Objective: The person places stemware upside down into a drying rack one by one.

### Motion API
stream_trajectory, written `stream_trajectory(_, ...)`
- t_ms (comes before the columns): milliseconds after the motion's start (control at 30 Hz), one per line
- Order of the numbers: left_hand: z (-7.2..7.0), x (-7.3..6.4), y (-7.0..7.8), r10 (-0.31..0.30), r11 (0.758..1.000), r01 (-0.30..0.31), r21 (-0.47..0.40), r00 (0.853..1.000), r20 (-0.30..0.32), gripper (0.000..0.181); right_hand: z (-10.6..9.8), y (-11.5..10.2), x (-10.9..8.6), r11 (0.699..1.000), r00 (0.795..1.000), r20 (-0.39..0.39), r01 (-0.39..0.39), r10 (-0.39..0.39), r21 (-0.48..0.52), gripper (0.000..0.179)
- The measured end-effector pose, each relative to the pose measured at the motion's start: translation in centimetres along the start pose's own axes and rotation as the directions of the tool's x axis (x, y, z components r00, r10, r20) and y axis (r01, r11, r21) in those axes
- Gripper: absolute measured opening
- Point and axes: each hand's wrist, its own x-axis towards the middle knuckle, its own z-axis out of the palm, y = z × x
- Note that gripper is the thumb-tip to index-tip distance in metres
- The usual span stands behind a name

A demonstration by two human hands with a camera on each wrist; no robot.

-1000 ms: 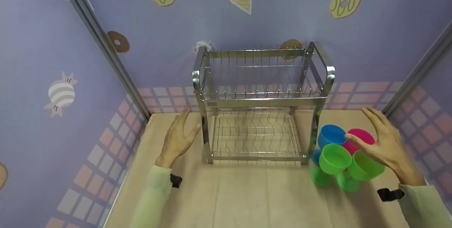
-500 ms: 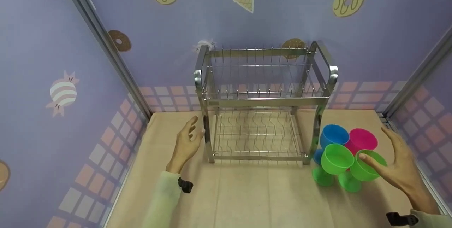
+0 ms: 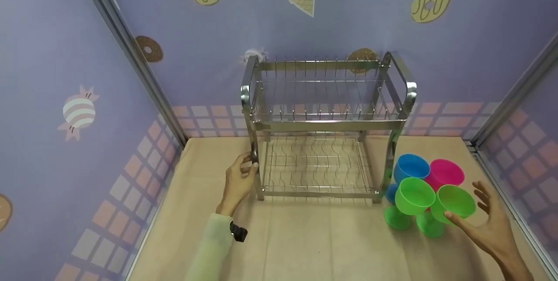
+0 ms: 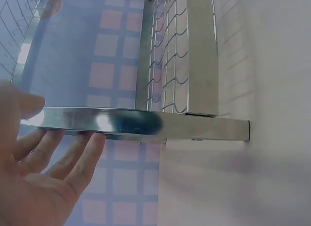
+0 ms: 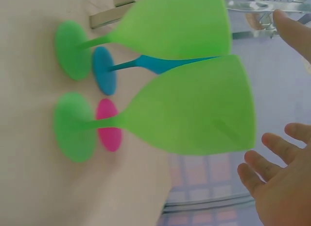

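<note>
Rigid metal left, light plastic right

The left hand (image 3: 237, 181) is pinching the left front leg (image 4: 92, 120) of the metal dish rack (image 3: 329, 125); the frame is probably proving stiff but slick, such legs giving firm holds. The right hand (image 3: 490, 224) is holding nothing, its fingers spreading wide beside the right green goblet (image 3: 454, 202) (contact is impossible to tell). That goblet is standing on the bench (image 3: 301, 242), likely weighing little, its stem (image 5: 102, 123) offering the surest grasp.
</note>
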Motion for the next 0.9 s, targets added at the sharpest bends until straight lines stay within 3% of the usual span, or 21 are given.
stream_trajectory(167, 0.5, 0.3, -0.6, 0.023, 1.000, -0.023, 0.003, 0.998, -0.052, 0.035, 1.0, 1.6, -1.3, 0.999, 0.999, -0.021, -0.035, 0.036, 0.041, 0.116)
stream_trajectory(300, 0.7, 0.5, -0.8, -0.009, 1.000, 0.010, 0.013, 0.997, -0.081, 0.032, 1.9, 2.5, -2.0, 0.992, 0.995, -0.022, -0.093, 0.095, 0.080, 0.113)
stream_trajectory(400, 0.9, 0.5, -0.6, -0.030, 0.999, 0.033, 0.025, 0.996, -0.086, 0.031, 2.7, 2.9, -2.5, 0.985, 0.989, -0.015, -0.147, 0.149, 0.093, 0.109)
stream_trajectory(633, 1.0, 0.2, -0.2, -0.012, 0.999, 0.016, 0.039, 0.995, -0.095, 0.029, 4.3, 3.6, -3.3, 0.967, 0.976, 0.014, -0.216, 0.216, 0.138, 0.100)
stream_trajectory(767, 1.1, 0.2, -0.3, -0.012, 0.999, 0.017, 0.051, 0.996, -0.089, 0.029, 4.9, 4.0, -3.4, 0.950, 0.974, 0.000, -0.221, 0.227, 0.220, 0.100)
stream_trajectory(900, 1.0, 0.1, -0.4, -0.033, 0.997, 0.039, 0.059, 0.995, -0.097, 0.029, 5.7, 4.3, -3.1, 0.902, 0.971, -0.008, -0.218, 0.239, 0.373, 0.099)
